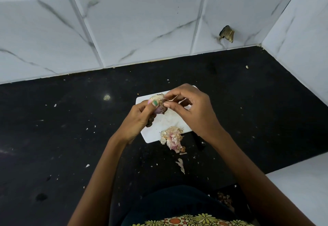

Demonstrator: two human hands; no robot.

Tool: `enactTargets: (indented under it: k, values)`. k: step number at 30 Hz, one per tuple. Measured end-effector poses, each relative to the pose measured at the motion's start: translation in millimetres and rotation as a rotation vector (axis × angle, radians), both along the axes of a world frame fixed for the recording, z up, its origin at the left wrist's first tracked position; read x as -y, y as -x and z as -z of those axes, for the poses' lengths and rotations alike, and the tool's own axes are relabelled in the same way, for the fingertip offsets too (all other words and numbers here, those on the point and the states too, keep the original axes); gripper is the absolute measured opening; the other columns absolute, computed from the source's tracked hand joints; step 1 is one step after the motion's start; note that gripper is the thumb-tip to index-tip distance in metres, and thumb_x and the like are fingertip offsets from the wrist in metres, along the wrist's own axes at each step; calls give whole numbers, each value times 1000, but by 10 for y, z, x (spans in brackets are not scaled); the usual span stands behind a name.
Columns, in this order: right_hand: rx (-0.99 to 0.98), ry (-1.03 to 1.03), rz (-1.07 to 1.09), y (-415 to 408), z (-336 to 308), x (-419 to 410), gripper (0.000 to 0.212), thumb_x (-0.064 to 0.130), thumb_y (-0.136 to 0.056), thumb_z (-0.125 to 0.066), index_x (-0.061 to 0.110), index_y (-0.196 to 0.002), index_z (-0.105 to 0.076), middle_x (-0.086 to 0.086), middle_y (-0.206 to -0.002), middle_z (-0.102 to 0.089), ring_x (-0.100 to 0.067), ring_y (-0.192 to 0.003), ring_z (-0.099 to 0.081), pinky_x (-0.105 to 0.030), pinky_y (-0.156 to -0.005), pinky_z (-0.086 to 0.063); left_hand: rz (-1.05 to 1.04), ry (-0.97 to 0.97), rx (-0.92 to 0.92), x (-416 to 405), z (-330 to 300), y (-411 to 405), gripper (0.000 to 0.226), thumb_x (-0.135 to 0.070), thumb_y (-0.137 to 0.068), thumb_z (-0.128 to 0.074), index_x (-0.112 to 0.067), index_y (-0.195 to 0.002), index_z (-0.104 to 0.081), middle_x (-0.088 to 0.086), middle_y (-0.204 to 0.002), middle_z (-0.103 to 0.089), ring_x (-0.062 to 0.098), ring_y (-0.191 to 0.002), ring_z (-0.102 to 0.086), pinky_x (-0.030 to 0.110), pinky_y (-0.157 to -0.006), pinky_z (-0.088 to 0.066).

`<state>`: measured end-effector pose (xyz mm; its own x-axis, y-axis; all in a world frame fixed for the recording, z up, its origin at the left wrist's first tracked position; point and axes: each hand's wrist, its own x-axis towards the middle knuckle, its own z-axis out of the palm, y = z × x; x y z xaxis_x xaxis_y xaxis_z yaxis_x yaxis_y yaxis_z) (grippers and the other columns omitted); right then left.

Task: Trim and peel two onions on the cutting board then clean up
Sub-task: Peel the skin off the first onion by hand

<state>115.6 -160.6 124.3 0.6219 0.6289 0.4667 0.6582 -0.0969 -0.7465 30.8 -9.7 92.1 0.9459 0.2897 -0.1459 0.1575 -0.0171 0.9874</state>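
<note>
We see the left hand (140, 117) curled round a small pink onion (158, 104) above the flat white cutting board (165, 121). The right hand (193, 108) pinches its dry skin with bent fingers (170, 104). A pile of pale peels (172, 137) lies on the board's near edge and black desk (71, 137).

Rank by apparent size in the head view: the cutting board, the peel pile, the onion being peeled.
1. cutting board, largest, though the hands cover part of it.
2. peel pile at the board's near edge.
3. onion, but the left hand hides much of it, so 2 versus 3 is unsure.
</note>
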Motion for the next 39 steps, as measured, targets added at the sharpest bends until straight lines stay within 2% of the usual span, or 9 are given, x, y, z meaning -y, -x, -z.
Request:
enactTargets:
  k: [5, 8, 15, 19, 23, 26, 31, 34, 39]
  values:
    - [123, 12, 9, -17, 30, -37, 11, 10, -82, -69, 3, -90, -71, -7, -87, -65, -11, -78, -62, -26, -65, -53, 38, -22, 5, 12, -38, 9, 35, -47, -86, -44, -19, -80, -64, -16, -57, -55, 3, -55, -36, 20, -54, -31]
    - [137, 59, 11, -4, 31, -36, 9, 13, -86, -65, 6, -89, -68, -2, -88, -62, -10, -78, -59, -28, -64, -52, 44, -41, 34, 10, -42, 18, 35, -51, -92, -48, -27, -74, -67, -12, -59, -54, 9, -58, -34, 23, -54, -30]
    - [218, 185, 73, 3, 77, -55, 7, 16, -93, -54, 11, -92, -59, 8, -91, -53, -5, -82, -48, -20, -61, -43, 82, -95, 82, 5, -64, 6, 28, -57, -87, -52, -42, -74, -71, 32, -71, -43, 25, -63, -30, 26, -54, -30]
    - [251, 236, 101, 13, 115, -55, 5, 14, -92, -52, 11, -93, -56, 8, -92, -50, -4, -86, -41, -16, -58, -38, 81, -90, 87, 15, -41, 4, 25, -48, -84, -52, -43, -72, -72, 18, -69, -44, 25, -62, -31, 23, -52, -32]
    - [237, 275, 58, 36, 133, -33, 3, 11, -91, -50, 12, -92, -53, 3, -92, -50, -12, -86, -44, -32, -61, -47, 60, -61, 84, 10, 27, -6, 28, -47, -85, -52, -29, -77, -72, 9, -69, -45, 11, -57, -38, 20, -53, -36]
    - [198, 317, 20, 84, 165, -15, 6, 13, -90, -46, 11, -90, -51, 2, -92, -49, -15, -87, -45, -35, -66, -47, 18, -34, 58, 8, 72, -13, 35, -48, -86, -48, -19, -78, -65, -4, -62, -45, 6, -56, -40, 19, -54, -37]
    - [114, 512, -59, 43, 264, 98, 15, 9, -95, -47, 21, -87, -42, 9, -92, -43, -13, -90, -44, -41, -75, -49, -56, 98, 12, -28, 96, 19, 51, -58, -80, -46, -8, -82, -60, -1, -63, -44, 8, -57, -39, 21, -56, -36]
    - [-8, 652, -85, -18, 270, 143, 14, 9, -95, -50, 20, -86, -46, 5, -94, -51, -14, -87, -52, -43, -77, -50, -70, 157, 1, -67, 123, 5, 69, -61, -87, -43, 4, -101, -60, -4, -62, -44, 8, -57, -38, 23, -57, -36]
    - [-174, 358, -64, 3, 93, 103, 14, 5, -90, -60, 18, -88, -54, 3, -80, -64, -6, -72, -66, -24, -69, -54, -46, 178, -27, -93, 138, -22, 75, -52, -87, -38, 12, -122, -52, -4, -64, -42, 7, -57, -37, 19, -53, -36]
